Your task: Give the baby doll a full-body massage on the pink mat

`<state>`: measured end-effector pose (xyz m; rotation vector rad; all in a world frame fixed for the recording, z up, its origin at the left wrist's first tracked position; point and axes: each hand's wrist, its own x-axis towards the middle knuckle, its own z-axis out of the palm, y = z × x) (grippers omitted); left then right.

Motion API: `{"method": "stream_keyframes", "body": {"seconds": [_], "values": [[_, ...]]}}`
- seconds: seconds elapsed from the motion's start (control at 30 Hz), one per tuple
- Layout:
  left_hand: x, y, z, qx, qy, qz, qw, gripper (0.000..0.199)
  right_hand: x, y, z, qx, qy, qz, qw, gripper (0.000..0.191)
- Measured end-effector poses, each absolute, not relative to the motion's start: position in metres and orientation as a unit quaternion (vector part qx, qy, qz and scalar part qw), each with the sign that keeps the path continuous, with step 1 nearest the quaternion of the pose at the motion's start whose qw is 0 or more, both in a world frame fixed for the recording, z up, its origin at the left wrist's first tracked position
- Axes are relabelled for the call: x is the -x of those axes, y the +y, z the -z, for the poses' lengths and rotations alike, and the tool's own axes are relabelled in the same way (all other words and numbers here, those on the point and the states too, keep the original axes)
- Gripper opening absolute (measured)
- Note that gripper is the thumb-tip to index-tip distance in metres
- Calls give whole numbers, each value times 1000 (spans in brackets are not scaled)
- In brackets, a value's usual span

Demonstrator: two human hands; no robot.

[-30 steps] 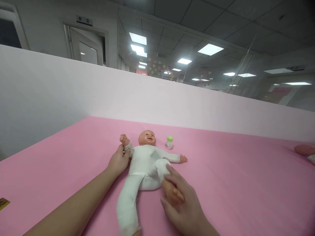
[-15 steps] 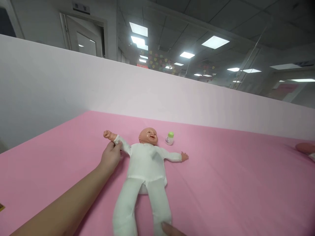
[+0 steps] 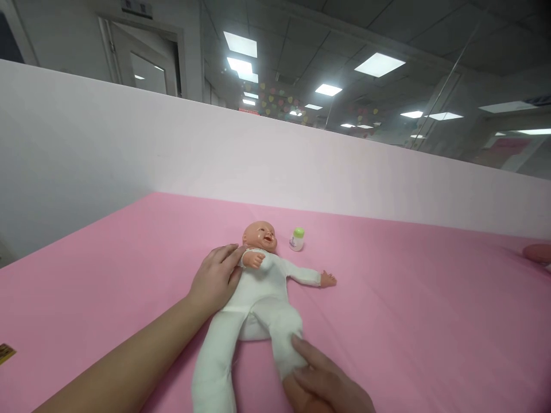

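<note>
- Resting over the sleeve of one doll arm, the bare left hand lies left of centre in the frame; whether its fingers close fully around that arm, I cannot tell.
- Grasping one lower leg near the foot, the bare right hand sits at the lower centre-right, fingers bent round the limb.
- The bald, hard-headed baby doll with a white cloth body lies face up at the lower centre, one arm folded over its chest, the other stretched out rightward.
- Near its head, right of it, stands a small clear bottle with a green cap.
- Beneath everything spreads a smooth pink tabletop, with a small yellow-and-black label at lower left.
- Behind rises a plain white partition; a pale door shows at upper left.
</note>
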<state>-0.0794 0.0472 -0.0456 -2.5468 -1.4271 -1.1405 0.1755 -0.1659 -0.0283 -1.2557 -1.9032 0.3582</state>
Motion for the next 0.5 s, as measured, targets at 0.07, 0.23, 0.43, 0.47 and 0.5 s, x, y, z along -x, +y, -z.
{"method": "stream_keyframes", "body": {"seconds": [0.07, 0.23, 0.43, 0.47, 0.5], "values": [[79, 48, 48, 830, -449, 331, 25, 51, -175, -164, 16, 490, -758, -108, 417, 46], [75, 46, 48, 848, -454, 271, 48, 58, -155, -138, 5, 484, -762, -74, 424, 43], [72, 44, 46, 857, -450, 248, 30, 59, -138, -125, 19, 521, -743, -89, 411, 33], [72, 45, 46, 856, -450, 253, 17, 58, -139, -125, 19, 518, -746, -85, 410, 33], [72, 47, 46, 853, -451, 263, -2, 57, -140, -126, 19, 513, -750, -79, 410, 33]]}}
